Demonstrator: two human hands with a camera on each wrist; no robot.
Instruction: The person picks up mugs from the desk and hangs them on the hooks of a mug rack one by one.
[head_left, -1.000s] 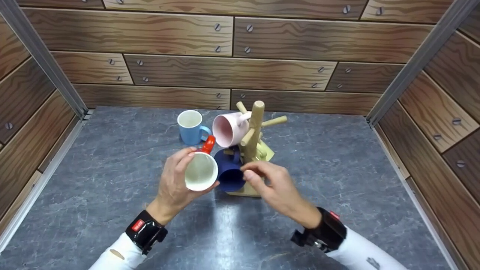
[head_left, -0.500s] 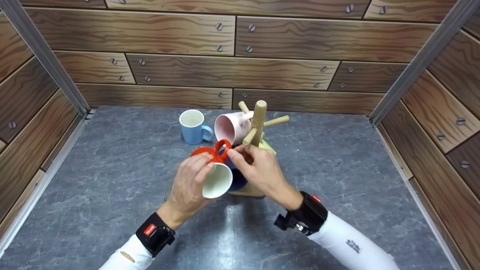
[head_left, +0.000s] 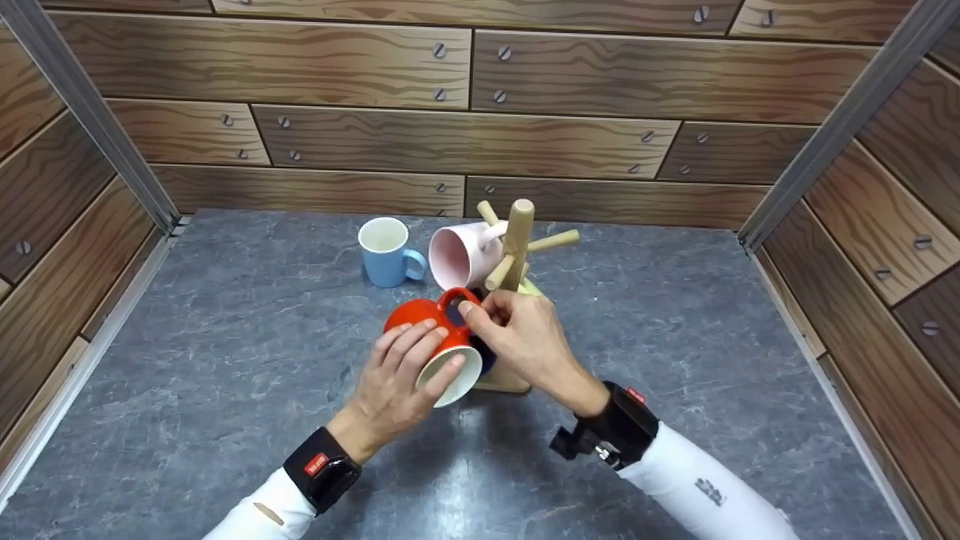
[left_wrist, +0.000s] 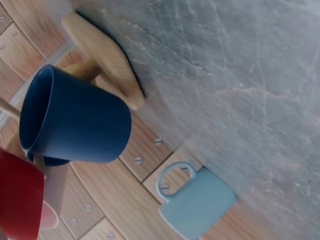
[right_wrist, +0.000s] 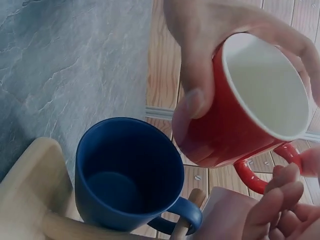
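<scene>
My left hand grips a red mug with a white inside, tilted on its side, its mouth toward me. In the right wrist view the left thumb and fingers wrap round the body of the red mug. The fingers of my right hand pinch at its red handle. Just behind is a wooden mug tree. A dark blue mug hangs by its handle from a lower peg; the red mug mostly hides it in the head view. A pink mug hangs on an upper peg.
A light blue mug stands upright on the grey tabletop, left of the tree. Part of a yellow-green thing shows behind the post. Bare pegs point right and toward me. Wood-patterned walls enclose the table.
My left hand has carried the red mug rightward to the tree, tipping it so its red side shows. My right hand has moved up and left to its handle.
</scene>
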